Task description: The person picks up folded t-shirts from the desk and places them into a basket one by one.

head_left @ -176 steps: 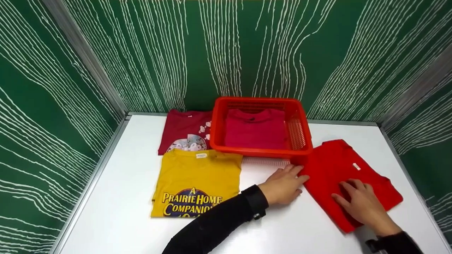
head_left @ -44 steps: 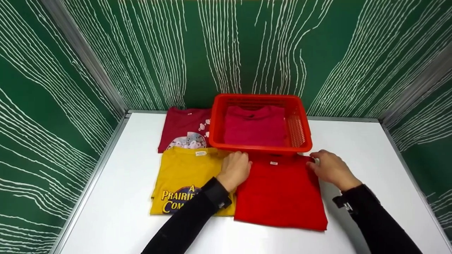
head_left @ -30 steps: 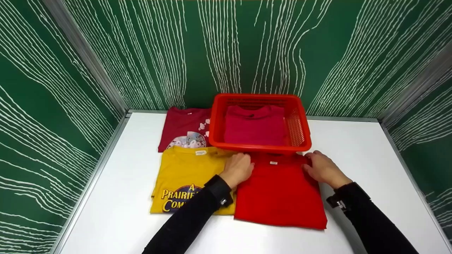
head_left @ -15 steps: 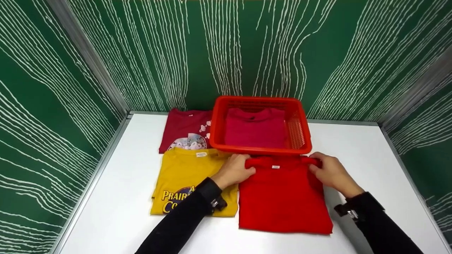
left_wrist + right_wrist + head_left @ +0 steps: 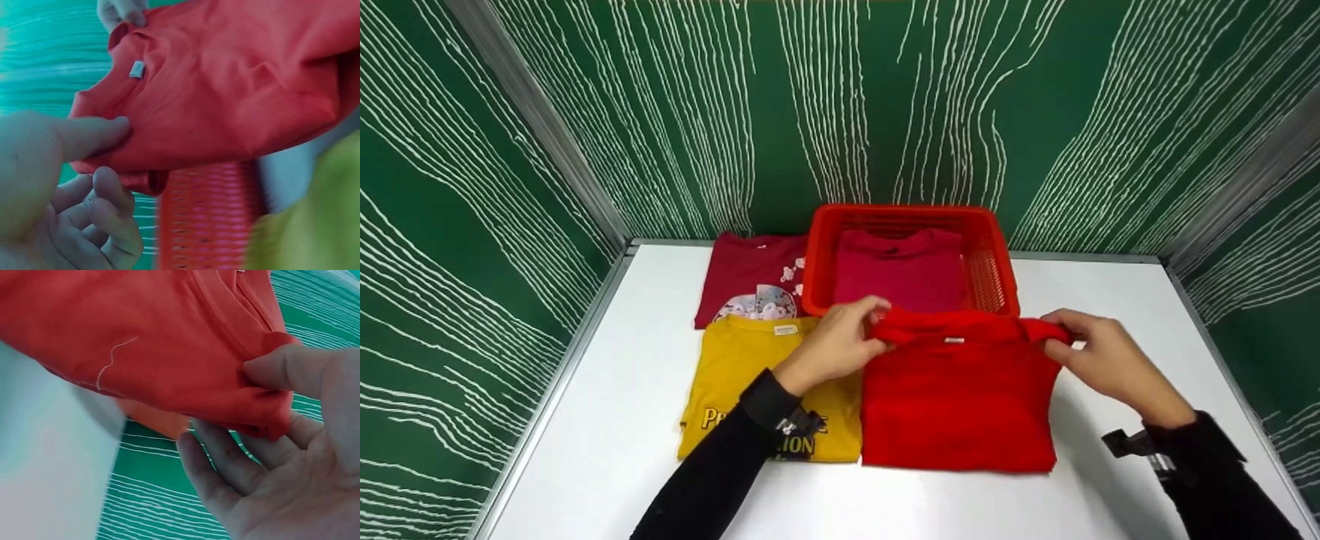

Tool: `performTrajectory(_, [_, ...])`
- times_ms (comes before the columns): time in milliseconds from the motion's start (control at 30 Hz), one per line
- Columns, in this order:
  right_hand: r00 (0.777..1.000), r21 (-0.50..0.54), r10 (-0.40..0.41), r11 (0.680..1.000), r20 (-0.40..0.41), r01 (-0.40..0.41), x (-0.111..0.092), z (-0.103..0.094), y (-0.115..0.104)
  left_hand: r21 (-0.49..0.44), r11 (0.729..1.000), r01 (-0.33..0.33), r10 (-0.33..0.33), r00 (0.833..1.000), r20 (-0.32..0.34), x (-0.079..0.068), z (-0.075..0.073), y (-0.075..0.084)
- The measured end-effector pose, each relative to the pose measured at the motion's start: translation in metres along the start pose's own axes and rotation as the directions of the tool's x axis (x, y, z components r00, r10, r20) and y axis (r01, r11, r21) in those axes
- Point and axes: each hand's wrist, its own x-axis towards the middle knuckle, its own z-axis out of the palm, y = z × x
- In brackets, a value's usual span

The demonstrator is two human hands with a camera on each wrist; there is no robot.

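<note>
Between my hands hangs a folded red T-shirt [image 5: 952, 405], its collar end raised and a small white label at the neck. My left hand [image 5: 840, 339] pinches its left shoulder corner; the left wrist view has the thumb on top and the fingers under the cloth. The right shoulder corner is held by my right hand [image 5: 1099, 360], thumb above and fingers beneath. A loose pale thread [image 5: 111, 360] lies on the red cloth in the right wrist view. Behind the shirt is a red plastic basket [image 5: 1003, 262] with a folded magenta T-shirt [image 5: 900, 274] inside; the raised collar overlaps its front rim.
A folded yellow T-shirt [image 5: 727, 367] with printed lettering lies left of the red one, partly under my left forearm. Farther back, a dark red printed T-shirt [image 5: 735, 270] sits against the basket's left side. Green walls with white lines [image 5: 780, 112] enclose the white table [image 5: 607, 375].
Earlier the red T-shirt lay askew at the right; it was straightened in front of the basket. Both hands have since taken its top corners and lifted the collar end.
</note>
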Motion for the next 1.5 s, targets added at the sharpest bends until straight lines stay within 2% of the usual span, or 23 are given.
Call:
performTrajectory(133, [0.997,0.005,-0.028,1.000,-0.074,0.029,-0.004,-0.017,-0.018,-0.021,0.999,-0.033,0.033,0.999,-0.026,-0.004,-0.020,0.018])
performTrajectory(267, [0.987,0.021,-0.096,0.995,-0.132,0.099,-0.007,-0.031,-0.038,-0.007,0.993,-0.119,0.118,0.989,-0.088,-0.011,-0.037,0.033])
performTrajectory(400, [0.956,0.013,-0.208,0.976,-0.209,0.215,-0.006,-0.040,-0.056,0.005,0.982,-0.187,0.185,0.970,-0.157,-0.013,-0.056,0.044])
performTrajectory(567, [0.909,-0.026,-0.304,0.950,-0.286,0.310,0.004,-0.043,-0.072,0.005,0.975,-0.223,0.218,0.947,-0.234,-0.014,-0.083,0.054])
performTrajectory(667, [0.890,-0.045,-0.316,0.946,-0.329,0.320,0.011,-0.044,-0.079,-0.002,0.969,-0.248,0.240,0.938,-0.251,-0.013,-0.097,0.057])
performTrajectory(733, [0.885,-0.042,-0.308,0.949,-0.350,0.313,0.015,-0.045,-0.082,-0.009,0.965,-0.262,0.251,0.934,-0.253,-0.012,-0.104,0.059])
performTrajectory(867, [0.879,-0.034,-0.306,0.948,-0.366,0.316,0.027,-0.046,-0.086,-0.016,0.966,-0.257,0.245,0.936,-0.252,-0.010,-0.116,0.061])
performTrajectory(967, [0.879,-0.032,-0.316,0.945,-0.358,0.326,0.036,-0.047,-0.089,0.002,0.972,-0.234,0.227,0.941,-0.251,-0.008,-0.121,0.062])
performTrajectory(1200, [0.903,0.018,-0.275,0.955,-0.331,0.297,0.055,-0.046,-0.095,0.057,0.980,-0.189,0.197,0.945,-0.261,-0.002,-0.124,0.063])
performTrajectory(1333, [0.916,0.010,-0.248,0.964,-0.315,0.264,0.073,-0.043,-0.093,0.078,0.986,-0.144,0.160,0.949,-0.272,0.014,-0.129,0.057])
performTrajectory(1500, [0.953,0.019,-0.173,0.983,-0.248,0.183,0.102,-0.033,-0.080,0.203,0.977,-0.069,0.123,0.956,-0.268,0.043,-0.129,0.037])
